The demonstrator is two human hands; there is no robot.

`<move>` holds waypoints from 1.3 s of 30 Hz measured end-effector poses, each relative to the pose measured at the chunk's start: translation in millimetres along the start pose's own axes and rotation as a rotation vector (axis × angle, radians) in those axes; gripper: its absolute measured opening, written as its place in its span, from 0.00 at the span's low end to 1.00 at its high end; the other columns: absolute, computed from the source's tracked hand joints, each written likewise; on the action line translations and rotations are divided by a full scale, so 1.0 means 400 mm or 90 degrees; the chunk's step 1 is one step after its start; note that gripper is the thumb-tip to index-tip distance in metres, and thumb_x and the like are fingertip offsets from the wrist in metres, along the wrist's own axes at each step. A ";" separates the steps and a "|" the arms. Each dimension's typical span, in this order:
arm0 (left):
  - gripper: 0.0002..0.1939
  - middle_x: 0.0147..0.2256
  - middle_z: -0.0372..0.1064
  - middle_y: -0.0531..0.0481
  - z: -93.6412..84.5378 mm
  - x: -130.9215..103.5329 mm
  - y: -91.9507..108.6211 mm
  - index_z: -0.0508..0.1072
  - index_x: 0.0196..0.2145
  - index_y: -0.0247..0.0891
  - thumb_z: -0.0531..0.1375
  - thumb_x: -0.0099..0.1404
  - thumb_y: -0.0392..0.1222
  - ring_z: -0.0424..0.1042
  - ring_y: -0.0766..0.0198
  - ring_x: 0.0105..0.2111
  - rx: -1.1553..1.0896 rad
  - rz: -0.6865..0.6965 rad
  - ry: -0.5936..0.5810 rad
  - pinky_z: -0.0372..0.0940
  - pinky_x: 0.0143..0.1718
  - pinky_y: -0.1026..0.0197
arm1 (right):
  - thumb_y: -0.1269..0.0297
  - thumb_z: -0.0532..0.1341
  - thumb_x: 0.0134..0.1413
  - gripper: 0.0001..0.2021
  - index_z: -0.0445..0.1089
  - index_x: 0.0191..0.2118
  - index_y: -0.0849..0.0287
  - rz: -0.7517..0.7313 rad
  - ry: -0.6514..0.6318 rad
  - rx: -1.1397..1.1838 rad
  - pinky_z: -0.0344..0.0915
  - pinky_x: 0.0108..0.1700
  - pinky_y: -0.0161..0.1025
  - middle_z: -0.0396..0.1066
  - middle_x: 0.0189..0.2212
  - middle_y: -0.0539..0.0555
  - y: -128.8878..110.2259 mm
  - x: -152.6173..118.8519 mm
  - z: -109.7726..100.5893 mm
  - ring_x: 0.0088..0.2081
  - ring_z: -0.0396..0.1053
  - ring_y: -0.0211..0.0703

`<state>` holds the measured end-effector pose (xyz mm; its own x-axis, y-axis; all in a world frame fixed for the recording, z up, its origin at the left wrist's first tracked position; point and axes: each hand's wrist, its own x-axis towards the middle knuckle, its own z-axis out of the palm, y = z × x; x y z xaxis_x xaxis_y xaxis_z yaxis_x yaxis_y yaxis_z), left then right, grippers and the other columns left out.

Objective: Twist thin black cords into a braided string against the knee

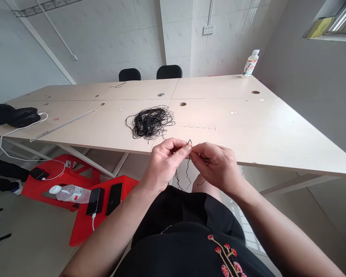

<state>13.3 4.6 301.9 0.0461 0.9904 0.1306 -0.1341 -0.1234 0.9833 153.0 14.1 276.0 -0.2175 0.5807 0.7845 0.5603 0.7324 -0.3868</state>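
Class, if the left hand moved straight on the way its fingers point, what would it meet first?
Most likely the right hand, which lies directly ahead of the left hand, close by the black cord pinched there. Whether the two hands already touch is unclear.

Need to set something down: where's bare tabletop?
Widest: the tabletop at right front, between pencil lines, white sticker and right edge. Smaller: between clear plastic strip and black cord heap. Crowded: left end, by the black bundle; red stools, with plastic bottle and black phone; middle near edge, where left hand and right hand pinch held cord.
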 end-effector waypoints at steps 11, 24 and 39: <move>0.09 0.24 0.66 0.55 0.000 0.017 -0.005 0.70 0.25 0.36 0.66 0.51 0.42 0.64 0.74 0.24 -0.072 -0.009 0.021 0.62 0.27 0.70 | 0.68 0.59 0.53 0.05 0.70 0.28 0.61 0.051 0.011 0.095 0.58 0.21 0.27 0.70 0.18 0.47 -0.008 0.014 -0.004 0.18 0.60 0.28; 0.07 0.23 0.64 0.56 -0.002 0.029 -0.029 0.69 0.27 0.37 0.64 0.54 0.41 0.63 0.75 0.24 -0.110 0.035 0.082 0.60 0.26 0.71 | 0.70 0.60 0.52 0.03 0.70 0.29 0.61 0.067 0.030 0.173 0.56 0.19 0.27 0.67 0.16 0.46 0.001 0.009 0.023 0.17 0.57 0.27; 0.05 0.24 0.68 0.51 -0.024 0.020 -0.031 0.71 0.27 0.37 0.59 0.58 0.41 0.65 0.68 0.25 0.279 0.099 -0.076 0.61 0.28 0.64 | 0.55 0.55 0.57 0.15 0.63 0.46 0.58 0.353 -0.378 0.709 0.45 0.17 0.29 0.48 0.17 0.40 0.121 0.013 0.024 0.16 0.43 0.28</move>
<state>5.8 14.8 289.7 0.1752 0.9472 0.2687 0.2799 -0.3096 0.9088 171.3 55.9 256.6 -0.6406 0.7445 0.1878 -0.1835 0.0891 -0.9790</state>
